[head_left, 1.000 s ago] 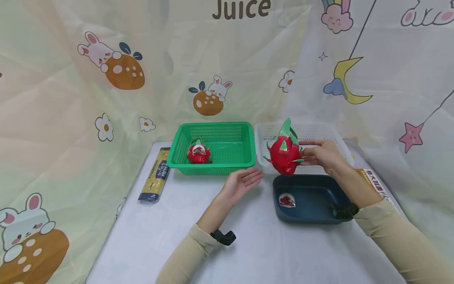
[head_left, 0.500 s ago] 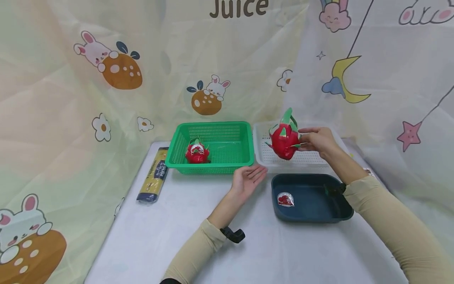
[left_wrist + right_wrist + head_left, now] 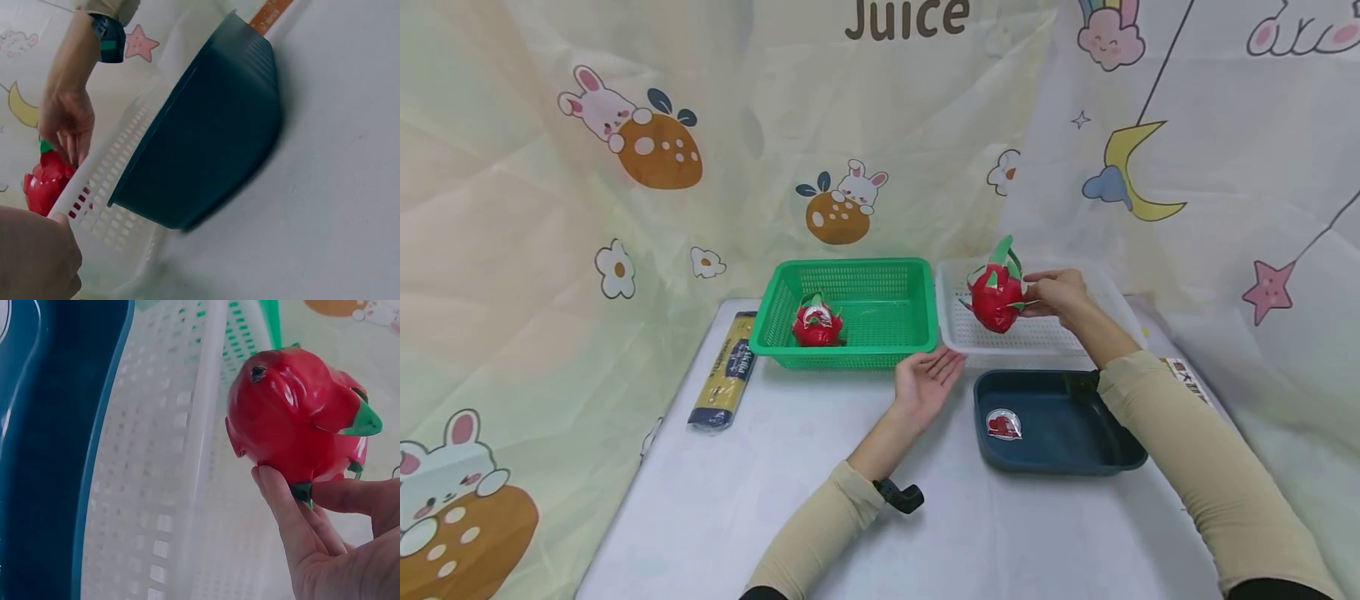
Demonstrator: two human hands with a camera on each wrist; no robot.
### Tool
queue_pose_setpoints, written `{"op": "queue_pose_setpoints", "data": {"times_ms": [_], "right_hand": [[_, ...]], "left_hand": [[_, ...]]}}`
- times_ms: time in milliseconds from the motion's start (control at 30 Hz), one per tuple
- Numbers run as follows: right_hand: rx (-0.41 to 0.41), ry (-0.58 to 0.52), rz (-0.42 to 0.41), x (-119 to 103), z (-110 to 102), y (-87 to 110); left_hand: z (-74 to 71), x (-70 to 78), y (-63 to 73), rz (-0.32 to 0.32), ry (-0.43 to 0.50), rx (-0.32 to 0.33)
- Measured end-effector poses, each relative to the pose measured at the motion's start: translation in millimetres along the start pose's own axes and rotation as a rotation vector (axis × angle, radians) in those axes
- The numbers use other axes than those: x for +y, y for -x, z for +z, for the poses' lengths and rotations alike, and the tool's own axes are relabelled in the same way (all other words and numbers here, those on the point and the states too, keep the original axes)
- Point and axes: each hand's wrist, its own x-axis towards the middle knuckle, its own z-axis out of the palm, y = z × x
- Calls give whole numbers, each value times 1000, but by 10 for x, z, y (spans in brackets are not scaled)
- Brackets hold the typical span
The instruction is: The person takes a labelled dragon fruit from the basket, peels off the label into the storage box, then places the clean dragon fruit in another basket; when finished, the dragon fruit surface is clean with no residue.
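Observation:
My right hand (image 3: 1060, 293) pinches a red dragon fruit (image 3: 996, 302) with green leaf tips, holding it over the left part of the white mesh basket (image 3: 1021, 360). In the right wrist view, thumb and fingers (image 3: 281, 509) grip the fruit low on one side, near a green-tipped scale. My left hand (image 3: 925, 387) lies palm up with fingers extended, its fingertips right at the white basket's front left corner. A second dragon fruit (image 3: 817, 333), smaller in view and with a sticker on top, sits in the left of the green mesh basket (image 3: 887, 321).
In front of the white basket stands a dark blue basin (image 3: 1060, 429) with a round sticker at its left. A gold and navy packet (image 3: 726, 371) lies left of the green basket. Partly hidden by my right sleeve is another packet (image 3: 1183, 377). A printed cloth hangs behind.
My right hand has carried the dragon fruit up and back, from near the basin's rim to over the white basket. My left hand has shifted slightly right, to the white basket's corner.

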Motion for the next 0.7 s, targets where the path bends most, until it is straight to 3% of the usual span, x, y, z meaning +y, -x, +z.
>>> {"op": "queue_pose_setpoints", "data": {"times_ms": [400,700], "right_hand": [[-95,113,6,92,56,-278],[-213,197,0,122,109,-428]], "left_hand": [[51,-109,-143,23,127,101],[80,-179,-195,75,144,147]]}}
